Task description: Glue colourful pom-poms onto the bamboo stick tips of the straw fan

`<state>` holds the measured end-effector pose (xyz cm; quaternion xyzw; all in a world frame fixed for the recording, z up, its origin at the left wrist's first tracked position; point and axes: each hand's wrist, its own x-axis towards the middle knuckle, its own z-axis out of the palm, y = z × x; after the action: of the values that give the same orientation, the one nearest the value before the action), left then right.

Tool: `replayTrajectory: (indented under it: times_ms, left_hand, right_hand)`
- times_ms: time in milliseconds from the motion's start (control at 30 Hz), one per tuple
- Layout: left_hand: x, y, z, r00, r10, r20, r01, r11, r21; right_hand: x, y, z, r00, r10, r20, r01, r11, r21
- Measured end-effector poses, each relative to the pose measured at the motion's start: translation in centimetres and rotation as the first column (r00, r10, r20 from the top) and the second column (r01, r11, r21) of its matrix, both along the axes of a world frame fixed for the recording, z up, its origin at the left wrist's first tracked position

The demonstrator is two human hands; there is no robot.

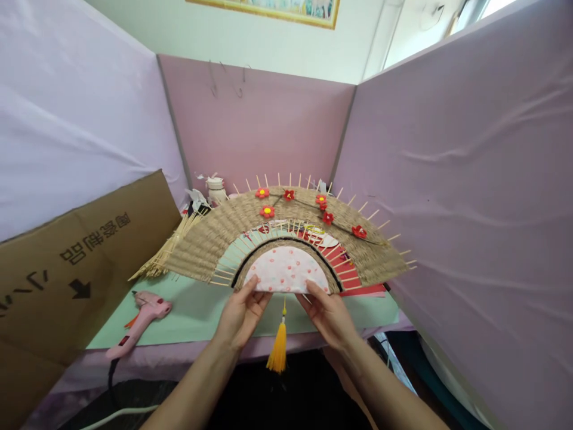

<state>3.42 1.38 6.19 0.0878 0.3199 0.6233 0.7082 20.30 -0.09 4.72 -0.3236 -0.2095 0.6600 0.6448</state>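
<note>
Head view. Left hand (242,313) at 7 o'clock of the woven fan (286,239), fingers (250,288) narrowly spread and pinching the lower left edge of the pink half-round panel (286,270), thumb on top. Right hand (329,316) at 5 o'clock, fingers (313,292) likewise close together, gripping the panel's lower right edge. Panel pale pink with red dots, flat edge toward the hands, curved edge tucked under a black arc at the fan's centre. Fan held upright and spread wide, straw-coloured weave above, thin wooden ribs sticking out past the rim, red flowers (267,211) dotted along a dark branch from 11 to 2 o'clock. Yellow tassel (278,349) hanging straight down between the two hands, at 6 o'clock. Green worktop (197,310) underneath. Pink glue gun (141,322) lying at 8 o'clock, well apart from the left hand, cord trailing off the edge. Brown cardboard sheet (67,263) leaning at 9 o'clock. Small white jar (216,190) at 11 o'clock behind the fan's rim. Lilac partition walls (470,179) all round.
</note>
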Motion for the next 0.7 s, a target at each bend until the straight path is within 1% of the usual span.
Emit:
replayTrajectory:
  times_ms: [100, 200, 300, 400, 467, 500, 533, 567, 600, 633, 667, 700]
  left_hand:
    - [0.0, 0.2, -1.7, 1.0, -0.003, -0.002, 0.003, 0.998, -0.061]
    - [0.1, 0.3, -2.7, 1.0, -0.002, -0.013, 0.0, 0.992, -0.123]
    - [0.2, 0.5, -3.2, 1.0, 0.003, -0.029, -0.008, 0.985, -0.174]
    - [0.3, 0.7, -3.3, 1.0, 0.0, -0.026, -0.005, 0.979, -0.205]
    - [0.3, 0.8, -3.2, 1.0, -0.001, -0.017, -0.002, 0.974, -0.227]
    - [0.2, 0.9, -3.1, 1.0, -0.001, -0.014, -0.003, 0.971, -0.239]
    - [0.1, 0.9, -3.0, 1.0, -0.001, -0.013, -0.003, 0.969, -0.248]
    - [0.0, 1.0, -2.8, 1.0, -0.001, -0.014, -0.003, 0.968, -0.252]
    - [-0.2, 1.2, -2.5, 1.0, 0.0, -0.012, -0.003, 0.969, -0.248]
    - [-0.4, 1.3, -2.1, 1.0, 0.003, -0.01, -0.005, 0.972, -0.237]
    - [-0.6, 1.4, -1.6, 1.0, 0.007, -0.003, -0.007, 0.976, -0.22]
    - [-0.7, 1.6, -1.0, 1.0, 0.011, 0.005, -0.01, 0.979, -0.202]
  right_hand:
    - [0.1, 0.2, -2.3, 1.0, -0.003, -0.024, 0.001, 0.996, -0.086]
    - [0.1, 0.4, -3.9, 0.999, -0.001, -0.053, -0.007, 0.986, -0.164]
    - [0.0, 0.8, -4.7, 0.997, 0.012, -0.082, -0.031, 0.972, -0.232]
    - [-0.1, 1.0, -5.3, 0.996, 0.013, -0.086, -0.036, 0.961, -0.273]
    - [0.0, 0.8, -5.5, 0.998, 0.015, -0.062, -0.031, 0.964, -0.262]
    - [0.2, 0.5, -5.5, 0.999, 0.024, -0.034, -0.031, 0.973, -0.23]
    - [0.5, 0.3, -5.5, 0.999, 0.046, 0.015, -0.043, 0.983, -0.179]
    - [0.8, 0.2, -5.4, 0.99, 0.095, 0.101, -0.083, 0.989, -0.119]
    - [1.2, 0.3, -5.2, 0.959, 0.164, 0.23, -0.152, 0.986, -0.07]
    - [1.6, 0.6, -4.9, 0.892, 0.222, 0.394, -0.224, 0.974, -0.041]
    - [1.9, 1.3, -4.5, 0.792, 0.238, 0.562, -0.269, 0.963, -0.029]
    - [2.0, 2.3, -4.1, 0.666, 0.222, 0.712, -0.292, 0.956, -0.025]
